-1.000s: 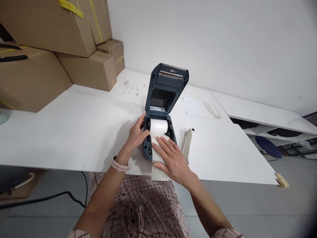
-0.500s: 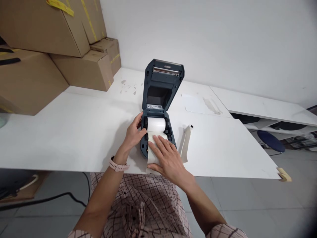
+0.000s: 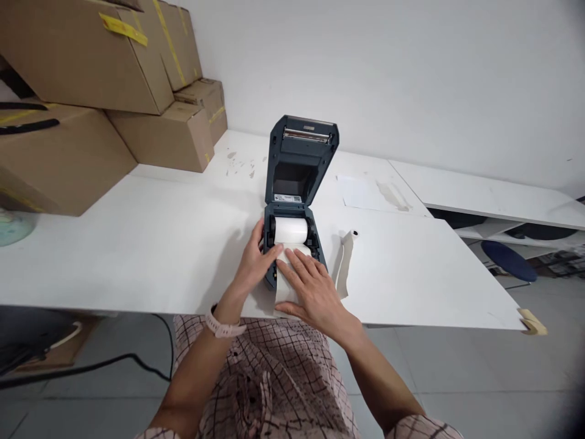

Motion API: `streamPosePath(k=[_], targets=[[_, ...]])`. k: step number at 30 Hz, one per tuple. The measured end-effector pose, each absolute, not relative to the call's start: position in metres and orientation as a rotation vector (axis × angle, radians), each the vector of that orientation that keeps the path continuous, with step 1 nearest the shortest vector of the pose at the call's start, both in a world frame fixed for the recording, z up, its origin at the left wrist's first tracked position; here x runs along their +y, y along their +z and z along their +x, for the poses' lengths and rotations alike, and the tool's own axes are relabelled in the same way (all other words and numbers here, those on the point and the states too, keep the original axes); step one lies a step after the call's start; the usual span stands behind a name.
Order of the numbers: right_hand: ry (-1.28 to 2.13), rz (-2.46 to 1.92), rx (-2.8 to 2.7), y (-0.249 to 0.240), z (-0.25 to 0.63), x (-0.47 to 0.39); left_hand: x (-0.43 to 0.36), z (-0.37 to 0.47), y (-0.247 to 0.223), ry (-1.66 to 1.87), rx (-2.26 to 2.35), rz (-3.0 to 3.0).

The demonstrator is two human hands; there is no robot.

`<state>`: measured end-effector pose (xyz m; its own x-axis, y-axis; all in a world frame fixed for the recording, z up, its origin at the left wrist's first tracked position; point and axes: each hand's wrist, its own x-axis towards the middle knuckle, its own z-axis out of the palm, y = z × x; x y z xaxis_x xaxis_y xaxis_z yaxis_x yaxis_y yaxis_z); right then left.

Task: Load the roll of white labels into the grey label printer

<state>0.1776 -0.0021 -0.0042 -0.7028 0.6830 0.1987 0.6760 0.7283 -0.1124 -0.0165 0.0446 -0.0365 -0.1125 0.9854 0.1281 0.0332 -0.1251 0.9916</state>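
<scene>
A dark grey label printer stands on the white table with its lid raised. Inside lies a roll of white label paper, its loose strip running out over the front towards me. My left hand holds the printer's left side, fingers along the outer wall and thumb over the strip's left edge. Flat on the strip rests my right hand, fingers stretched out and pointing to the roll. It covers much of the strip and the printer's front right.
Right of the printer is a small, partly unrolled paper roll. Cardboard boxes are stacked at the back left of the white table. A wall rises behind. A blue stool stands at the far right, and a cable hangs below left.
My left thumb has slid right, further over the paper strip. The right hand stays flat in nearly the same place. The whole view has shifted slightly.
</scene>
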Motion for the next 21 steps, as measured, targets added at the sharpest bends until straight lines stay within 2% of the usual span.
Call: streamPosePath(k=[6,10,14,17,21], targets=[[0.556,-0.741,-2.523,0.061,0.208,0.047,-0.028,0.012,-0.030,1.299,1.281,0.998],[0.344,-0.846,-1.988,0.103,0.196,0.145,-0.040,0.017,-0.032,1.323,1.224,0.900],[0.745,-1.012,-1.797,0.125,0.175,0.224,-0.035,0.014,-0.037,1.361,1.204,0.930],[0.879,-1.032,-1.731,0.129,0.176,0.224,-0.034,0.013,-0.039,1.371,1.190,0.957],[0.696,-0.891,-1.701,0.110,0.192,0.154,-0.037,0.011,-0.045,1.367,1.191,1.006]])
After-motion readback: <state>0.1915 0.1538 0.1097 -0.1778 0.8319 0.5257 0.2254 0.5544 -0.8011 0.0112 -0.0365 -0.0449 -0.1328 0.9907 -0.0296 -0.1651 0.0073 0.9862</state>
